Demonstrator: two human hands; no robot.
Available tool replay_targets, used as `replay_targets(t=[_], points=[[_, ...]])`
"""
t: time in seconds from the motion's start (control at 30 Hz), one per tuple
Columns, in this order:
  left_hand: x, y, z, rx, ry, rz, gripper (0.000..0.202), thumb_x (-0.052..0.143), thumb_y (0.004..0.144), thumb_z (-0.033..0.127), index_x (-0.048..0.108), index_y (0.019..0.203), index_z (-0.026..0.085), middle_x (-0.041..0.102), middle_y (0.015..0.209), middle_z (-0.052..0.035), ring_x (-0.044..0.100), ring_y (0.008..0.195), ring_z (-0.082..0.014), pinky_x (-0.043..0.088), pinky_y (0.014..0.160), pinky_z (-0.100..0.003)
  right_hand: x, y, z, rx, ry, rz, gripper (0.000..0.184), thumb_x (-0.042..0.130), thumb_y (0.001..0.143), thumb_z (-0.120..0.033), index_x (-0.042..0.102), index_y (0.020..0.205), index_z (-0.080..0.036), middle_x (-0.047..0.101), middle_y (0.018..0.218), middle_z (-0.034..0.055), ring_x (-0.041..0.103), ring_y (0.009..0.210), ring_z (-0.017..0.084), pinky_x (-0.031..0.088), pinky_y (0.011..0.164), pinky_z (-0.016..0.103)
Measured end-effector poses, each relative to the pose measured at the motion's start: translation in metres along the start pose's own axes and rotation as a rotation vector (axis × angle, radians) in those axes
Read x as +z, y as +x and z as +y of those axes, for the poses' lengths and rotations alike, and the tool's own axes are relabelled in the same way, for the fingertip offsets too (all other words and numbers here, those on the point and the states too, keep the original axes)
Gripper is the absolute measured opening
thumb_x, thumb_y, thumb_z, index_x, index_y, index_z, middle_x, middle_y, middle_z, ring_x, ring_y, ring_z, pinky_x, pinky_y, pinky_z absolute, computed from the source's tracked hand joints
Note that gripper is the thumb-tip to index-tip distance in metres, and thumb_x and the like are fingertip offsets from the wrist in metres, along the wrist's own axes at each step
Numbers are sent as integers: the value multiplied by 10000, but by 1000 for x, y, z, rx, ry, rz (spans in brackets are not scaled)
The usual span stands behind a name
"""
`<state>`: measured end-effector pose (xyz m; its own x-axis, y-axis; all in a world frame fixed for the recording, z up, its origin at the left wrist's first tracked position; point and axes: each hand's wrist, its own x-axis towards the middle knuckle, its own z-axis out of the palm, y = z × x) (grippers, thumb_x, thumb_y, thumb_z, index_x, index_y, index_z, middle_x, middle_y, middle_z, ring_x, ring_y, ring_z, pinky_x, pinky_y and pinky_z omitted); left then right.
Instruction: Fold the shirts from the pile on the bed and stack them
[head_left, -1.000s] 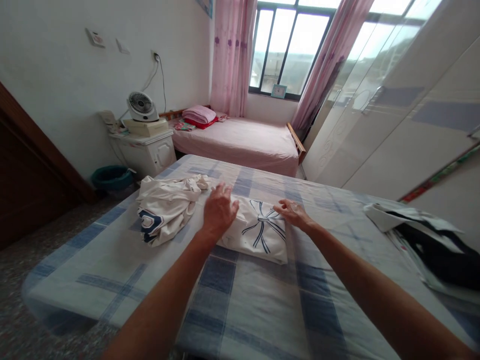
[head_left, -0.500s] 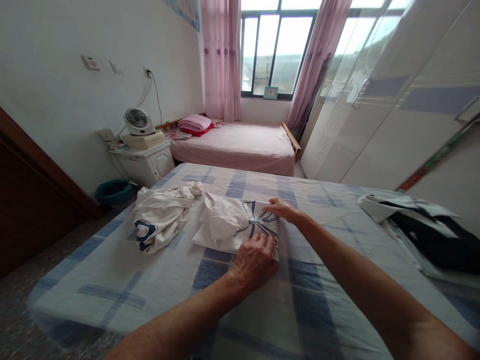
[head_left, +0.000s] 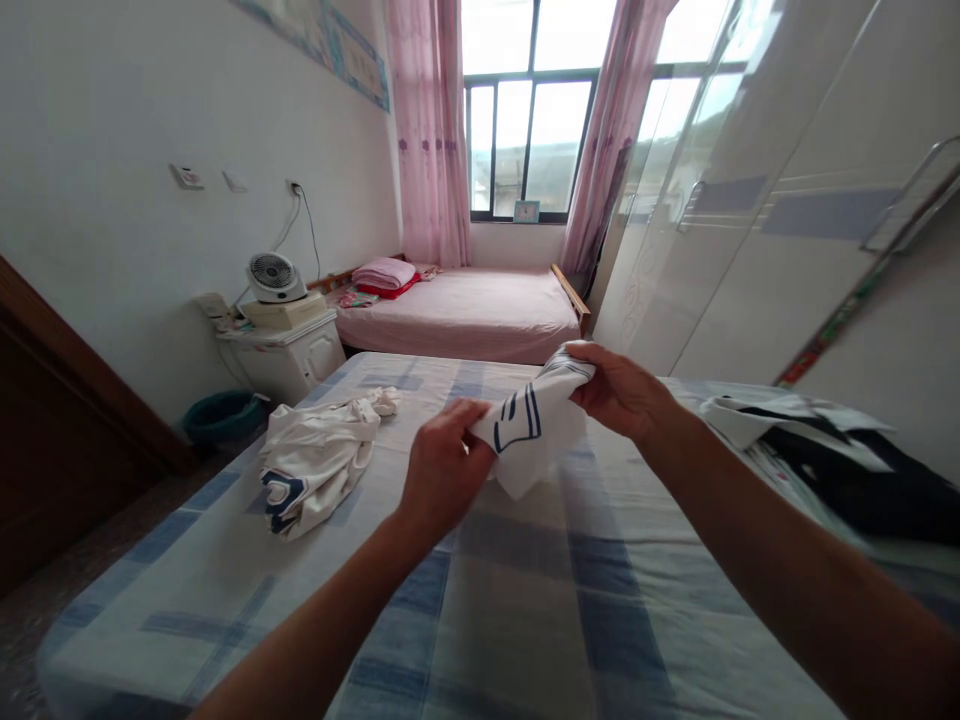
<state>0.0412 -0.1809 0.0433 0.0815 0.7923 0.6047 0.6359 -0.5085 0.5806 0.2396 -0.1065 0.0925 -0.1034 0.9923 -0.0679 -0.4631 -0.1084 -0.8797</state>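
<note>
Lifted off the checked bed sheet (head_left: 525, 600) since half a second ago: folded white garment (head_left: 529, 435) with navy stripes, now in the air above mid-bed. Left hand (head_left: 442, 470) pinched on its near edge, right hand (head_left: 619, 390) clasped on its top corner. Crumpled white garment (head_left: 315, 460) to the left, dark clothes pile (head_left: 847, 470) to the right, both well apart from the lifted piece.

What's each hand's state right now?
Left hand: shut on the folded white navy-striped garment, held above the bed.
Right hand: shut on the same garment's upper end.
</note>
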Motion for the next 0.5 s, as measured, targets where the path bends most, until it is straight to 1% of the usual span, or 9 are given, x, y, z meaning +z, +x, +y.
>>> replay_targets(t=[0.03,0.1,0.23,0.3,0.33,0.4,0.43,0.47,0.5], points=[[1,14,0,4,-16,25,192,512,736,108,640,847,198,625,788,12,559,709,-128,419,655,-229,-3,3,-6,-18,6,22,85,601,766,-95,548,734,-153,608,601,-26,548,507,76,520,478,184],[11,46,-2,-2,-33,54,193,510,709,104,647,811,193,620,755,13,553,676,-131,421,639,-235,-10,14,-18,-47,8,83,98,583,784,-90,533,731,-155,583,569,-39,528,474,69,510,445,175],[42,109,-3,-32,-77,45,221,492,686,92,637,823,189,572,586,32,555,573,-142,435,601,-249,-30,41,-45,-107,8,212,117,534,806,-68,519,729,-155,563,563,-45,515,471,59,501,440,162],[55,134,2,12,-110,71,238,480,683,79,624,841,184,590,611,25,580,604,-148,451,623,-251,-39,48,-59,-187,4,244,123,537,796,-66,515,719,-160,560,573,-46,518,493,56,492,453,150],[59,142,4,54,-126,100,239,475,684,73,618,844,180,617,674,11,597,652,-150,459,647,-251,-44,48,-63,-233,-5,254,118,545,789,-74,518,716,-163,562,582,-46,523,508,57,488,461,147],[66,148,9,165,-154,152,231,465,693,63,607,841,170,652,852,-26,614,795,-155,471,713,-249,-55,39,-64,-321,-42,263,86,564,779,-112,532,726,-171,577,616,-43,542,553,65,493,493,154],[68,144,10,224,-166,150,229,461,702,60,603,847,166,652,931,-41,610,867,-158,472,753,-250,-62,30,-59,-352,-73,265,61,572,776,-137,543,742,-178,591,646,-39,554,583,71,501,521,163],[69,135,8,279,-178,123,229,458,715,59,599,860,164,647,988,-51,601,929,-160,470,796,-254,-71,20,-50,-367,-115,268,31,580,774,-169,556,763,-186,606,683,-34,566,615,79,508,549,174],[71,122,4,326,-187,66,233,454,726,57,597,875,164,642,1029,-58,590,982,-161,462,842,-262,-82,7,-37,-362,-168,268,26,586,772,-203,568,789,-195,623,731,-26,579,654,88,514,581,185]])
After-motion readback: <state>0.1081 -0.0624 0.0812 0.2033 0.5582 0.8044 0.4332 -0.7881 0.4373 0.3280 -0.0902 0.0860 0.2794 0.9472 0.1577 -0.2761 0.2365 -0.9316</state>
